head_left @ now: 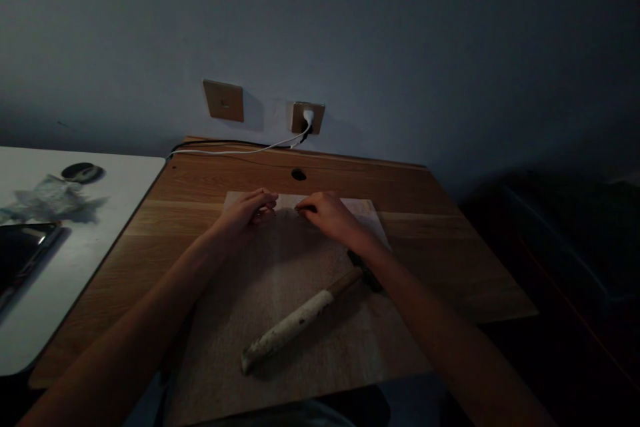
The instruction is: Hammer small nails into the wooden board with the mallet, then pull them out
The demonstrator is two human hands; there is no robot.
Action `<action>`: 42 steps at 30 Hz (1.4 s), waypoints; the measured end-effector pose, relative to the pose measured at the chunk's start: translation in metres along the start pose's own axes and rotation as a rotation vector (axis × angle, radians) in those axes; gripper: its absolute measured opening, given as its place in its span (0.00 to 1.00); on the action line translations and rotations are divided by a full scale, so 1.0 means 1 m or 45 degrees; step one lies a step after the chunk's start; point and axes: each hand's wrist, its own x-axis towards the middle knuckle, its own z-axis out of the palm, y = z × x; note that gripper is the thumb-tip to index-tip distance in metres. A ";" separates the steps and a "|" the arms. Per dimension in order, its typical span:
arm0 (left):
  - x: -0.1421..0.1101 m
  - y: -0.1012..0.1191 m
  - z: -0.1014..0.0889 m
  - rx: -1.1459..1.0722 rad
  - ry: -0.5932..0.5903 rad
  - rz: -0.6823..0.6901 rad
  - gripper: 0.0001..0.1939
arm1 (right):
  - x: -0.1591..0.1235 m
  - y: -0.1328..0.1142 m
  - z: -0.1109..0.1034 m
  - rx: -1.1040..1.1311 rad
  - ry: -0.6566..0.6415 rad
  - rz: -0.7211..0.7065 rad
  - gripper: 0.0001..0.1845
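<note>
My left hand is over the far part of a pale wooden board, its fingers curled and nearly together. Across a small gap, my right hand has thumb and forefinger pinched, pointing toward the left one. Whatever either hand holds is too small and dark to name. A hammer lies slantwise on the board, nearer to me than both hands. Its wooden handle has a worn whitish covering, and my right forearm partly hides its dark head.
The board rests on a wooden desk with a round cable hole. Cables run along the back edge to a wall socket. At left, a white table bears crumpled clear plastic and a dark device.
</note>
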 end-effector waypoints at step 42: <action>0.022 0.007 -0.020 1.969 -0.323 0.448 0.10 | 0.007 0.009 0.002 -0.174 -0.113 -0.350 0.13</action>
